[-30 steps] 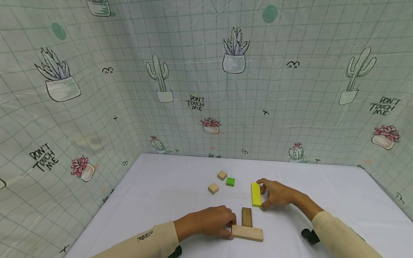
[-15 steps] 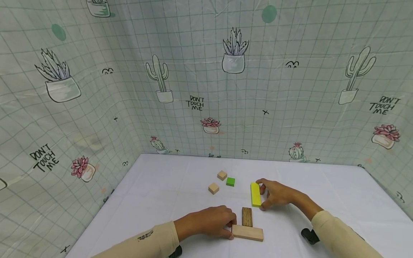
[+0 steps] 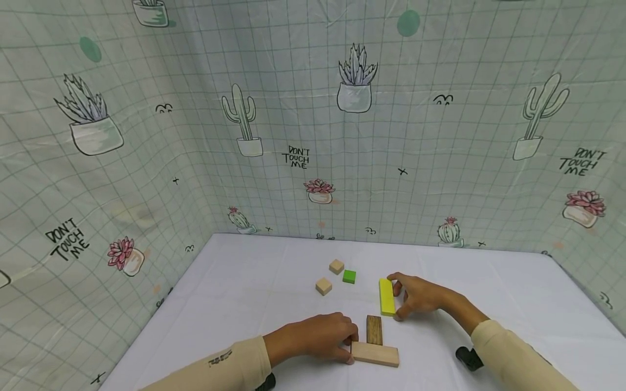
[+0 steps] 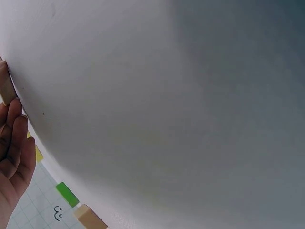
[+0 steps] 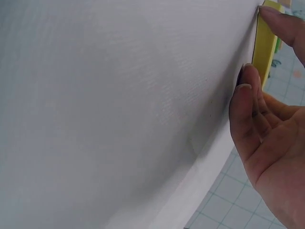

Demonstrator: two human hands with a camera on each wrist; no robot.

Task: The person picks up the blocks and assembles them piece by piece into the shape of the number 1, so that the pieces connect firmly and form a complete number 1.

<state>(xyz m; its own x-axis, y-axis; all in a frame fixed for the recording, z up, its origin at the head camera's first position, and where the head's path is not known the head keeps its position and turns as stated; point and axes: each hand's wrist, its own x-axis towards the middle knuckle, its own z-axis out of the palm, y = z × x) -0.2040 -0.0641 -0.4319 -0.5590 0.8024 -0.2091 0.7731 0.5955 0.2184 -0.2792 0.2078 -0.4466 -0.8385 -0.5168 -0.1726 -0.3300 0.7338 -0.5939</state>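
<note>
Yellow block (image 3: 387, 297) and right hand (image 3: 419, 296) have shifted very slightly left in the head view since a second ago; the other blocks and the left hand (image 3: 320, 335) lie as they did. That yellow block sits on the white tabletop (image 3: 274, 304), right of centre in the lower half of the frame, its long side running up and down. The right hand spans its length, partly open, index finger at the upper end and thumb at the lower. At bottom centre the left hand pinches the left end of a pale plank (image 3: 375, 353), which lies crosswise. Just above it a dark brown block (image 3: 374, 329) points upward; whether the two touch, I cannot tell. Farther up, left of the yellow block, are a green block (image 3: 349, 276) and two pale cubes (image 3: 336, 266). A grid-patterned curtain (image 3: 293, 119) fills the upper frame.

From the left wrist, thumb and fingertips hold the plank's end at the left edge; the green block shows at lower left.

From the right wrist, thumb and fingers grip the yellow block at upper right.
</note>
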